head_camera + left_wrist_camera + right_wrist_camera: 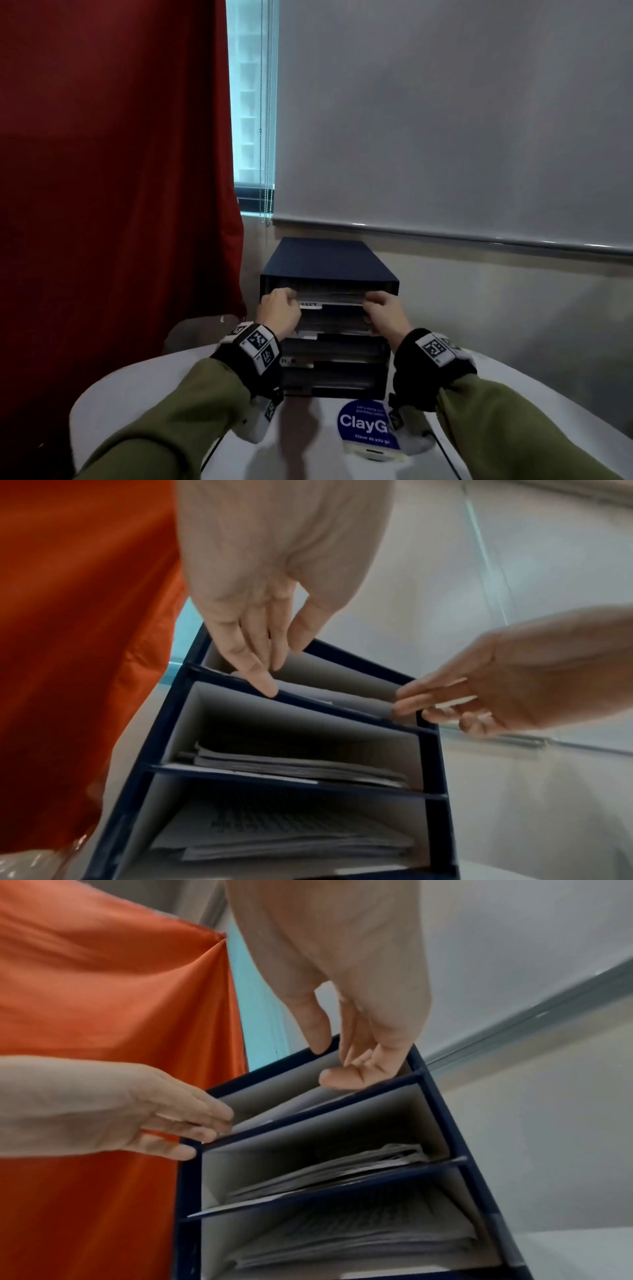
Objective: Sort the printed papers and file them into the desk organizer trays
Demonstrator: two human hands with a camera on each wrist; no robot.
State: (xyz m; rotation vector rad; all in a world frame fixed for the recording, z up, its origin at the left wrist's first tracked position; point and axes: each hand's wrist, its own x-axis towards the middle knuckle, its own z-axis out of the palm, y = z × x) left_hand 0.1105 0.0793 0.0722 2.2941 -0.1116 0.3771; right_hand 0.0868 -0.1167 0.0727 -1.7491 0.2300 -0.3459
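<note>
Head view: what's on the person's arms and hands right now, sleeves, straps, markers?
Both arms wear olive-green long sleeves. Each wrist carries a black cuff bearing white square tags printed with black-and-white coded patterns, and a white camera housing hangs beneath. The left hand and right hand are bare, with no gloves.

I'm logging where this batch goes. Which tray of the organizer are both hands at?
The top tray of the desk organizer: left hand and right hand sit at its front corners; the lower trays are untouched.
</note>
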